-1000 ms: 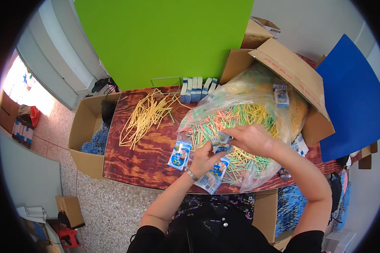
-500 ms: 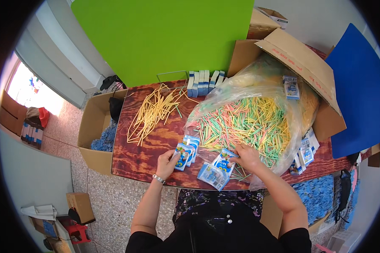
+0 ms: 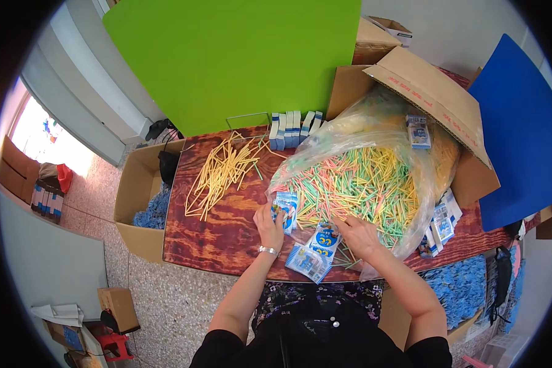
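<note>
My left hand (image 3: 268,228) is closed at the edge of a small stack of blue-and-white printed packets (image 3: 287,210), beside the near left of the stick pile. Thin pastel sticks (image 3: 349,184) in pink, green and yellow fill an open clear plastic bag (image 3: 428,184). At the pile's near edge, my right hand (image 3: 357,237) has its fingers bent and fingertips together over the sticks; what they pinch, if anything, is hidden. Just left of it lie another blue-and-white packet (image 3: 325,240) and a packet with a clear face (image 3: 308,262), partly overlapping.
Loose pale-yellow sticks (image 3: 224,175) lie on the left of the red-brown table (image 3: 202,245). Folded blue-and-white bundles (image 3: 293,130) stand behind, before a green panel (image 3: 239,55). An open carton (image 3: 429,92) is tipped behind the bag. More packets (image 3: 441,224) lie at right.
My left hand has moved right and up, bringing its packet onto the others there. My right hand has shifted slightly off the middle packet toward the sticks.
</note>
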Demonstrator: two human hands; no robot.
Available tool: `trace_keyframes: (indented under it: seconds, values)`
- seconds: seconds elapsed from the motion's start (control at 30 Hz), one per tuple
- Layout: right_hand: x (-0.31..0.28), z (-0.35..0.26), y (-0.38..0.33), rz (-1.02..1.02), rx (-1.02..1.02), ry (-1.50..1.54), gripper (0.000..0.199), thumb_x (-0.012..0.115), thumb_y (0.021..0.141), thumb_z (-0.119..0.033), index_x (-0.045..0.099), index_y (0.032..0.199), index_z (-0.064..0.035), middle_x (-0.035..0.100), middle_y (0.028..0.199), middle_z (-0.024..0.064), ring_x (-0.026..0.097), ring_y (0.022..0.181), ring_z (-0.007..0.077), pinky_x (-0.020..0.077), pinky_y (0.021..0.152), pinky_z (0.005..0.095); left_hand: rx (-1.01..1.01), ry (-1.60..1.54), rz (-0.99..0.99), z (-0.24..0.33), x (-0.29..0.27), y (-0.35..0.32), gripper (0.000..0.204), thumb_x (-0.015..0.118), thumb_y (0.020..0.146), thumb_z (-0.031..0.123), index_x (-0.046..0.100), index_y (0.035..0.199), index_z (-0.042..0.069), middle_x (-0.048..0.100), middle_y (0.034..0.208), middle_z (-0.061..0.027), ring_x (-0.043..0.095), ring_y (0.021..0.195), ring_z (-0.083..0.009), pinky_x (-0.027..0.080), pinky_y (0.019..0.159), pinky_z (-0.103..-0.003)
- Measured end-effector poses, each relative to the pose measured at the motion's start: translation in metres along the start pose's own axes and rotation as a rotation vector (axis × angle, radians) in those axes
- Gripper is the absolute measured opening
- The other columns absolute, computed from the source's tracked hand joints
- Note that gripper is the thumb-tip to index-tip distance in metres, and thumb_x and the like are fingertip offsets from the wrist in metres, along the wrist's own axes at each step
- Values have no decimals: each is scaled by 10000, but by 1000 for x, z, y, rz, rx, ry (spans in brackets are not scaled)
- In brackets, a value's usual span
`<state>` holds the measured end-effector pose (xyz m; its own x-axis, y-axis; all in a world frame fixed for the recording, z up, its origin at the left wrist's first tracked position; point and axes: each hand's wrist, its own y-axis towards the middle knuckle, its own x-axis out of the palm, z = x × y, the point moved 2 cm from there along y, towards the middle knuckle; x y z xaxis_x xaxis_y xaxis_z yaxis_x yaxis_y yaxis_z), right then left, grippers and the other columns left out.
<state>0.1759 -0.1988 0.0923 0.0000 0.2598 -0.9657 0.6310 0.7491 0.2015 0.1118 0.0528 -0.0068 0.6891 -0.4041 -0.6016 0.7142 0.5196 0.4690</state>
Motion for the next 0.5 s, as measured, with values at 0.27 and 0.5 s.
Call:
trace_keyframes:
  seconds: [0.27, 0.5]
  values:
    - [-24, 12, 13, 116, 83, 246, 202, 648, 848, -203, 663, 1038, -138, 643, 833, 66, 648, 754, 268, 527, 622, 394, 3, 67, 51, 12, 9, 21, 522, 700, 836, 152, 505, 1299, 12, 482, 1268, -230, 437, 1185, -375, 357, 1006, -441]
    - [-47, 11, 9, 175, 73, 515, 124, 673, 835, -184, 655, 898, -79, 653, 830, 95, 643, 791, 282, 516, 682, 386, 217, -237, -328, 98, -31, 8, 464, 695, 857, 181, 543, 1253, -7, 562, 1191, -167, 524, 1074, -277, 419, 914, -379]
